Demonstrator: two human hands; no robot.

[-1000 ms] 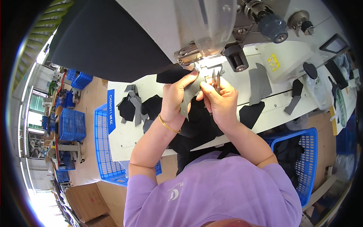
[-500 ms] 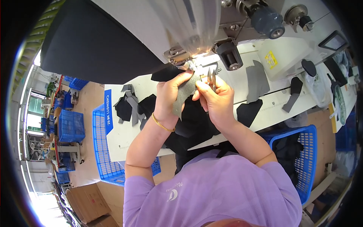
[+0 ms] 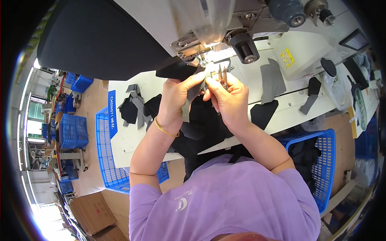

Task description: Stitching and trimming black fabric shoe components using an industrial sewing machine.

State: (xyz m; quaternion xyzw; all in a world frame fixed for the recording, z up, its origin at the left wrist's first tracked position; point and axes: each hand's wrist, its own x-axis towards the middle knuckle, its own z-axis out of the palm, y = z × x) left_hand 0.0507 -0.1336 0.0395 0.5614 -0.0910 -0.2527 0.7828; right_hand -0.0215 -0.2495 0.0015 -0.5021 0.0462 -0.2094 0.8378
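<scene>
Grey fabric strip point(image 3: 186, 111) held over the tabletop point(image 3: 130, 148), before sewing machine point(image 3: 261, 26). Long axis runs fore-and-aft, loose end toward wearer. Left hand point(image 3: 173, 98) pinches it; right hand point(image 3: 233, 100) clamped on scissors point(image 3: 225, 75), blades pointing away.

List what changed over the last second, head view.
The right hand closed in on the left hand; the grey fabric piece in the left now shows narrower. The view slid too, putting the machine head farther up and left in frame. Nothing visibly taken or released: right keeps the scissors, blades up; table scraps look undisturbed.
</scene>
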